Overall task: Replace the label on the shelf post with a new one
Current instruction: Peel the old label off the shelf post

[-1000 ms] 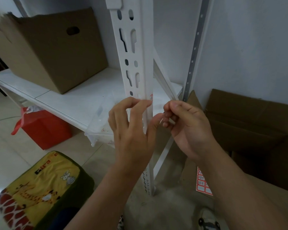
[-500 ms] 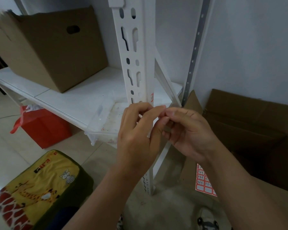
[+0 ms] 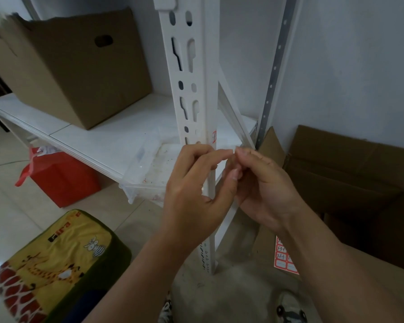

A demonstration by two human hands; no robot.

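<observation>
The label (image 3: pixel 214 138), a red-edged sticker with handwriting, sits on the white slotted shelf post (image 3: pixel 197 89) just above my fingertips. My left hand (image 3: pixel 194 190) is in front of the post, fingers curled, and my right hand (image 3: pixel 264 185) meets it fingertip to fingertip; I cannot tell whether they pinch anything. A sheet of red-bordered labels (image 3: pixel 283 258) lies on the floor near the flattened cardboard (image 3: pixel 350 173). A cardboard box (image 3: pixel 75 66) stands on the shelf (image 3: pixel 117 136).
</observation>
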